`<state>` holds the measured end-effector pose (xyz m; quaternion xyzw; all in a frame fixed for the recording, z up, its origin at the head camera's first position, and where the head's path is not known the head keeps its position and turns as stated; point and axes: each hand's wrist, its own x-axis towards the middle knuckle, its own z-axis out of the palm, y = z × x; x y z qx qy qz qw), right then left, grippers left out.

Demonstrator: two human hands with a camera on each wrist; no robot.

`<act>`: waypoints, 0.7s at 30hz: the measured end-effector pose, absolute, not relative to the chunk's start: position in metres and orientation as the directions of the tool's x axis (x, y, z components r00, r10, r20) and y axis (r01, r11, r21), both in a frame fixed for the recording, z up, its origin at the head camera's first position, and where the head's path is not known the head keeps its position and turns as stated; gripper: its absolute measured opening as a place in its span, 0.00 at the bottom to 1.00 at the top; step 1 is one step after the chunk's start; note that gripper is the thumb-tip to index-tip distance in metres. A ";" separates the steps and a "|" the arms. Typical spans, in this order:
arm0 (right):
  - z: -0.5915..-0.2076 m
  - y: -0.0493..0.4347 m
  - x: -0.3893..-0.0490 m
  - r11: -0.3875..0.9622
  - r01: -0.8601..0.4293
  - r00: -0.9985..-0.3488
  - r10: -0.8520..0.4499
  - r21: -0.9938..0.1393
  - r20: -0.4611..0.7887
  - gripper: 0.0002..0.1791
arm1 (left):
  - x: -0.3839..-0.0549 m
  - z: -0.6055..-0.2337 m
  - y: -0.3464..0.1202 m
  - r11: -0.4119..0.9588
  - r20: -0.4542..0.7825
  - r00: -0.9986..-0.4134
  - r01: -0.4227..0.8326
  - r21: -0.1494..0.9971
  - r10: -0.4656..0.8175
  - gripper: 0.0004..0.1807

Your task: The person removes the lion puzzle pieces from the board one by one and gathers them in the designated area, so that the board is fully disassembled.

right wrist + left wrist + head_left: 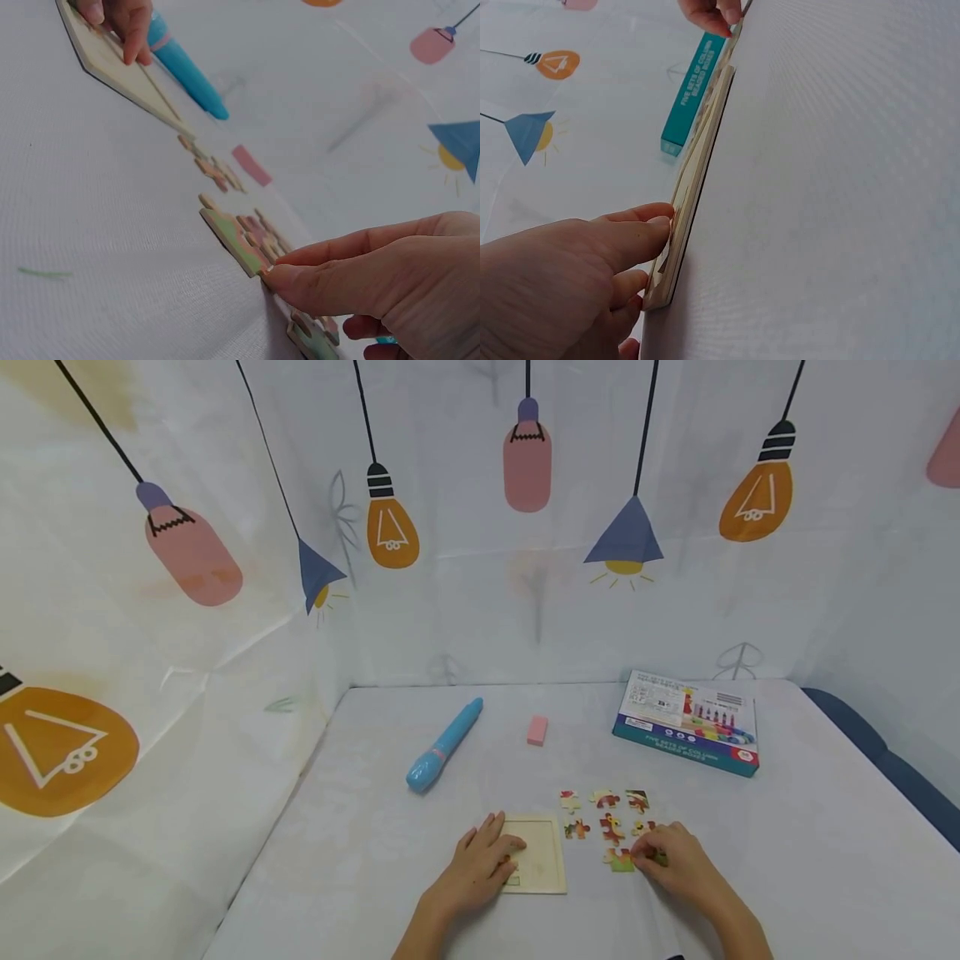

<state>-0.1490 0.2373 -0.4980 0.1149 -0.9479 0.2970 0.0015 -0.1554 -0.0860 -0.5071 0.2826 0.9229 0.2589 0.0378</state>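
Note:
My left hand [480, 864] rests on the left side of a shallow square wooden puzzle tray [553, 860], its fingertips over the rim and base. A small piece shows by the thumb in the tray's lower left corner, partly hidden by the hand. To the right of the tray, loose picture puzzle pieces [612, 828] lie in rough rows. My right hand [678, 860] pinches the edge of a green-bottomed puzzle piece [234, 241] between thumb and forefinger, low over the cloth. Another greenish piece [313, 341] lies partly hidden beneath this hand.
Beyond the tray lie a blue microphone-shaped object [446, 747] and a small pink block [537, 731]. A flat box labelled column beaded boxes [686, 722] lies at the back right. White cloth with printed lamps hangs behind and left; a blue chair edge [847, 727] shows at right.

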 end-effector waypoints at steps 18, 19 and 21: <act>-0.514 0.164 -0.139 0.645 -0.598 -0.796 -0.409 -0.476 0.446 0.04 | -0.154 -0.505 -0.084 0.745 0.043 -0.855 0.473 0.471 0.517 0.13; -0.516 0.159 -0.138 0.626 -0.622 -0.780 -0.438 -0.472 0.447 0.04 | -0.155 -0.505 -0.084 0.746 0.043 -0.856 0.472 0.471 0.515 0.13; -0.518 0.150 -0.138 0.598 -0.655 -0.756 -0.502 -0.462 0.421 0.06 | -0.155 -0.505 -0.084 0.746 0.046 -0.857 0.473 0.468 0.514 0.12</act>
